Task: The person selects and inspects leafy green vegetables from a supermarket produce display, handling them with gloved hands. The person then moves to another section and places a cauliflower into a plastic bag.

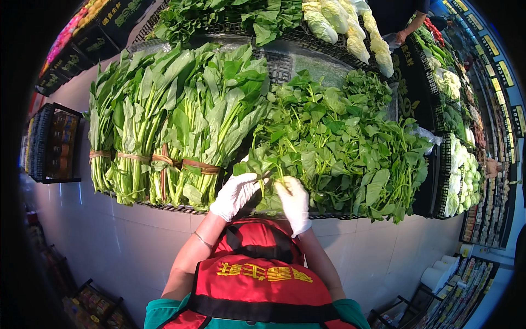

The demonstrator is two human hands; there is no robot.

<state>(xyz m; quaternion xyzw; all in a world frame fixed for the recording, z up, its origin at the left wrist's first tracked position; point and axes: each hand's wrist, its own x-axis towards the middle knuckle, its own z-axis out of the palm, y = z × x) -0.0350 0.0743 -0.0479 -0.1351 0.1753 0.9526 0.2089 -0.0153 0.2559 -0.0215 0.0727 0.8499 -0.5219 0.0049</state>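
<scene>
My left hand (236,196), in a white glove, pinches green stems at the near left edge of a heap of loose leafy greens (329,142). Close to its right, my right hand (295,204), gloved the same way, has its fingers closed round stems from that heap. A few leafy stems (268,178) stand up between the two hands. Left of my hands are tied bundles of long-leaved greens (139,126), stalks toward me, with brown bands (201,166) round them. My fingertips are partly hidden by leaves.
A black crate edge (170,208) runs in front of me. Napa cabbages (356,41) lie at the back. Crates of pale green vegetables (463,175) stand at the right. A person's hand (402,37) reaches in at the far right. A black rack (63,143) stands at the left.
</scene>
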